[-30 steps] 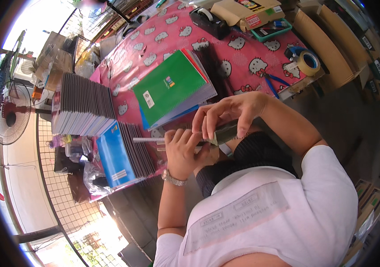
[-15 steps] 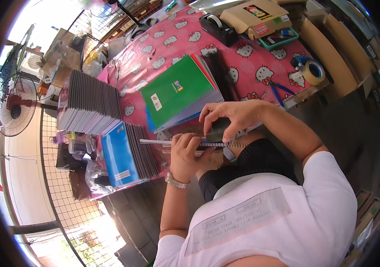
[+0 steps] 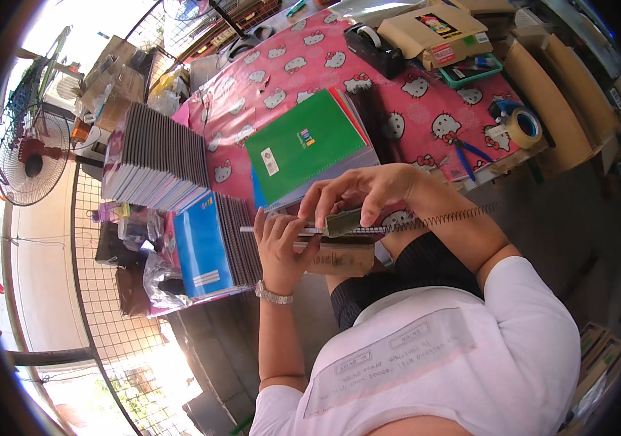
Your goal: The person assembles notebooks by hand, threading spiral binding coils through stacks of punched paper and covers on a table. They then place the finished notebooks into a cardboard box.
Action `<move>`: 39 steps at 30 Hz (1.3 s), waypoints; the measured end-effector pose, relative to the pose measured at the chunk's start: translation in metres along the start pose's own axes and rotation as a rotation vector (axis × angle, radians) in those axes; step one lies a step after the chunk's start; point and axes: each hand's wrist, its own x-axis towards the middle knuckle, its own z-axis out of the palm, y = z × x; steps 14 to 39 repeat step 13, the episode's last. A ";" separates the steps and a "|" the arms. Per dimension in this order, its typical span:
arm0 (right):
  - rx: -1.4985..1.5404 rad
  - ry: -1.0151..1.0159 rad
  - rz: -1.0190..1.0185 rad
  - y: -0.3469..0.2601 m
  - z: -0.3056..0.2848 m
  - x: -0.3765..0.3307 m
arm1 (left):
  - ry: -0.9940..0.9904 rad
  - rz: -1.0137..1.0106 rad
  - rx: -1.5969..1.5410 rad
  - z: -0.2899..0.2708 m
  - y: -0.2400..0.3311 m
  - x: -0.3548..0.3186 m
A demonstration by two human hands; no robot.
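My left hand, with a watch on its wrist, is closed on a thin notebook seen edge-on over my lap. A dark spiral coil runs along the notebook's edge and sticks out far to the right, past my right forearm. My right hand bends over a dark green block on the notebook's edge, fingers at one end and thumb at the other. Beneath the notebook is a tan block or box with handwriting. Just beyond lies a stack of notebooks with a green cover.
Left stand a tall stack of coil-edged notebooks and a blue-covered stack. Loose black coils lie beside the green stack. Pliers, tape rolls, a tape dispenser and a cardboard box lie on the pink table cover.
The coil now sticks out much farther to the right. My right hand and the green block have shifted a little left along the notebook. The view has tilted slightly.
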 end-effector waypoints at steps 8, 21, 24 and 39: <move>-0.169 -0.001 0.062 0.004 -0.010 0.008 | -0.042 0.013 -0.039 0.001 -0.004 0.002; -0.222 -0.040 0.076 0.006 -0.013 0.009 | -0.007 0.010 -0.052 0.003 -0.005 0.003; -0.222 -0.040 0.076 0.006 -0.013 0.009 | -0.007 0.010 -0.052 0.003 -0.005 0.003; -0.222 -0.040 0.076 0.006 -0.013 0.009 | -0.007 0.010 -0.052 0.003 -0.005 0.003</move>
